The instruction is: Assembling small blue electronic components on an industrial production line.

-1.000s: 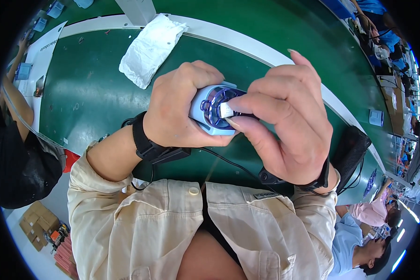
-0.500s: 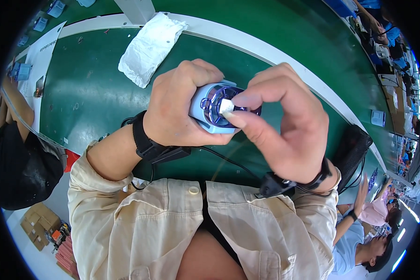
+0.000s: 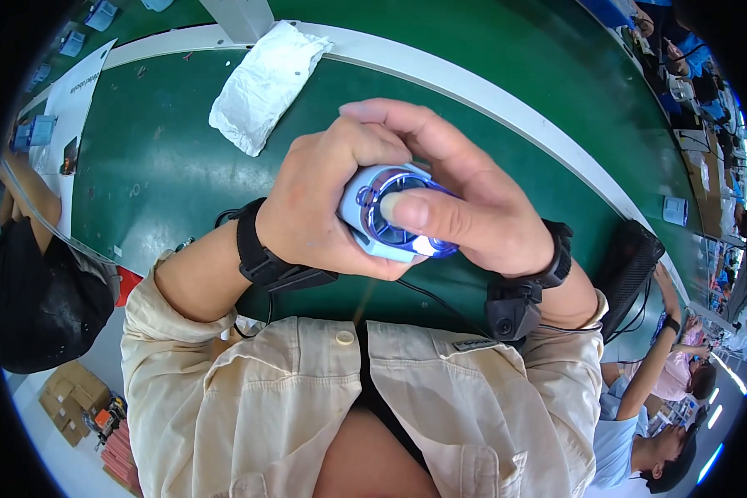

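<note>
My left hand (image 3: 311, 195) is wrapped round a small light-blue device (image 3: 354, 207) with a shiny blue-purple round grille (image 3: 372, 192) facing up; its exact kind is unclear. My right hand (image 3: 473, 199) reaches over from the right. Its thumb presses on the centre of the grille, while its other fingers curve round the far side, partly over my left knuckles. A small white piece, seen earlier at the grille, cannot be made out now, as the thumb covers that spot. Both wrists wear black straps with small box-like units.
A crumpled white bag (image 3: 270, 87) lies on the green tabletop (image 3: 166, 166) beyond my hands. At the right is a black mesh-like case (image 3: 631, 278) with cables. Similar blue devices (image 3: 100, 15) stand far left. Co-workers sit on both sides; a seated person's dark clothing (image 3: 50, 299) shows at left.
My right hand has gone from pinching a small white piece at the grille to pressing there with the thumb, its fingers swung round the far side. The device has tilted slightly.
</note>
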Action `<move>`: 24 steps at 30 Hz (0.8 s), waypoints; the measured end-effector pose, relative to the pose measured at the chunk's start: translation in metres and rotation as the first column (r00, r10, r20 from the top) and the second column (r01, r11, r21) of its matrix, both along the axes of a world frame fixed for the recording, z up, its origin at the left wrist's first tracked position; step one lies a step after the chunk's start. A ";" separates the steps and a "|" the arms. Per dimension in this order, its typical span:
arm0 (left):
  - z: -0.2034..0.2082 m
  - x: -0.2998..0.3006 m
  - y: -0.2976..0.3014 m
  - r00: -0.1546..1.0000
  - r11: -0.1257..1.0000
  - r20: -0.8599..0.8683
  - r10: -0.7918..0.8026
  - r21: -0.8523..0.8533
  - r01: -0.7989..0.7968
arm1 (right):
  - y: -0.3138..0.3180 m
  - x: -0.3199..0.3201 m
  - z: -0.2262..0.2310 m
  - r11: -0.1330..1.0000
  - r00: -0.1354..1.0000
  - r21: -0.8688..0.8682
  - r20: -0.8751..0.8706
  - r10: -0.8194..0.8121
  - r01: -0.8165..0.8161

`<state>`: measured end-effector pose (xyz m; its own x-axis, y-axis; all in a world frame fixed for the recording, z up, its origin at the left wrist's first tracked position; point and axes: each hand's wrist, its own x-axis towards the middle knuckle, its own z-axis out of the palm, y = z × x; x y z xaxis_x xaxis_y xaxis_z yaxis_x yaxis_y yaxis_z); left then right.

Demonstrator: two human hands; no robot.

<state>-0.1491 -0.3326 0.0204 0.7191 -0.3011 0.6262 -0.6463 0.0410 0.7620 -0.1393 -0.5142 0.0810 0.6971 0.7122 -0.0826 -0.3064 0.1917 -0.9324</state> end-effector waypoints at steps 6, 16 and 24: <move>-0.002 -0.002 -0.001 0.996 0.999 -0.085 -0.037 -0.004 0.037 | -0.001 -0.003 -0.006 0.999 0.999 0.026 -0.029 0.032 -0.031; -0.007 0.007 -0.001 0.985 0.985 -0.071 -0.160 0.048 0.164 | -0.006 0.004 -0.009 0.996 0.997 -0.080 0.062 0.047 -0.042; -0.006 0.006 0.000 0.981 0.988 -0.115 -0.153 -0.020 0.152 | -0.002 0.000 0.000 0.998 0.970 0.056 -0.243 0.004 0.010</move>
<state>-0.1429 -0.3329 0.0146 0.7335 -0.4062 0.5450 -0.5389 0.1410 0.8305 -0.1397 -0.5164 0.0806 0.6631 0.7185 -0.2099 -0.5218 0.2427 -0.8178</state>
